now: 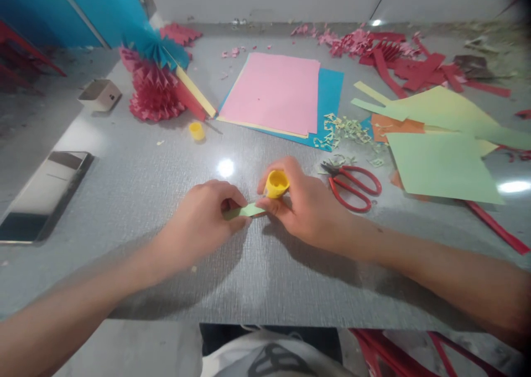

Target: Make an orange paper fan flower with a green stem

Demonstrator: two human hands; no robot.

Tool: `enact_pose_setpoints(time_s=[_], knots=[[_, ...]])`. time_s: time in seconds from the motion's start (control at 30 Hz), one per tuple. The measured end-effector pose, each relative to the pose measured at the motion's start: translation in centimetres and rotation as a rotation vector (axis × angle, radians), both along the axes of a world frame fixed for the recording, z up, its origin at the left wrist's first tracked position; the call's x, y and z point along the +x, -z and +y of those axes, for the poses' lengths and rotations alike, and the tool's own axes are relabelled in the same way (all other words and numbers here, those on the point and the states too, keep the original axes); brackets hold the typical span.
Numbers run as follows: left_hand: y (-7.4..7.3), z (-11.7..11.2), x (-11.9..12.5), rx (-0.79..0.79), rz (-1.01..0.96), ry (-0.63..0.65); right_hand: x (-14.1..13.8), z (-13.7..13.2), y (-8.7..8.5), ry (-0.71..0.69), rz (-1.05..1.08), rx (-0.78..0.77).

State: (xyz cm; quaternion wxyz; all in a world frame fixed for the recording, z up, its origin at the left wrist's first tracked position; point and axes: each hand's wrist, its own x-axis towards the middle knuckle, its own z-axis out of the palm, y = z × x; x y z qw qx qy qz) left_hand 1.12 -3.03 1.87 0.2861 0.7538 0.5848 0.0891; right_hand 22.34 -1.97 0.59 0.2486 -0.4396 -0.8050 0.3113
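My left hand (207,213) pinches one end of a small folded light-green paper strip (244,210) just above the grey table (136,189). My right hand (302,200) is closed around a yellow glue stick (276,183), its open end up, held against the strip's other end. The glue stick's yellow cap (197,130) lies apart, farther back and to the left. Red-handled scissors (352,186) lie just right of my right hand.
Pink paper sheets (274,92) on blue sheets (329,97) lie at the back centre, green sheets (443,161) and red scraps (410,67) at the right. A red pleated fan (155,92) stands back left. A phone (41,194) and a small box (99,94) lie at the left.
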Motion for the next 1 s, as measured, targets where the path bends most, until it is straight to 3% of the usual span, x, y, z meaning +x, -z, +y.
enact_pose_setpoints(time_s=[0.23, 0.53, 0.83, 1.0], knots=[[-0.2, 0.1, 0.2, 0.001, 0.001, 0.022, 0.5, -0.2, 0.0, 0.006, -0.031, 0.023], [0.2, 0.0, 0.2, 0.017, -0.026, 0.032, 0.6, -0.7, 0.6, -0.046, 0.087, -0.012], [0.1, 0.0, 0.1, 0.008, -0.011, 0.056, -0.5, -0.6, 1.1, -0.167, 0.154, -0.064], [0.1, 0.1, 0.1, 0.034, 0.006, 0.078, -0.6, -0.3, 1.2, -0.118, 0.144, -0.059]])
